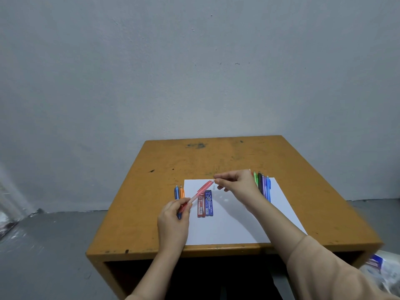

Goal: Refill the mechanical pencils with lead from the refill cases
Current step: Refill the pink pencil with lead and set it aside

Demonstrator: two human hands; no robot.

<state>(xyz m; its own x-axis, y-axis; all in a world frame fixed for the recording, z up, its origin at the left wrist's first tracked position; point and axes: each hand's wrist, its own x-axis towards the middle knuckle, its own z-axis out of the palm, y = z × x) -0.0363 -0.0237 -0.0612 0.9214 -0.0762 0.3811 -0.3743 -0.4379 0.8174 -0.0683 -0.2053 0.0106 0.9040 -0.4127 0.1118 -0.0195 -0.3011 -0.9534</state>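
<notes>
We hold the red mechanical pencil (200,191) above the white paper (238,224). Its long axis slants from our left hand (173,215), whose curled fingers grip the lower barrel, up and away to our right hand (238,182), which pinches the top end; the cap, we judge. The barrel is slim, translucent plastic. The red refill case (200,205) and blue refill case (208,203), flat and rectangular, lie side by side beneath it, nearer the left hand.

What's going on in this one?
A person's left hand grips the lower end of a red mechanical pencil, held slanted above the white paper, while the right hand pinches its top end. The red refill case and blue refill case lie side by side on the paper.
</notes>
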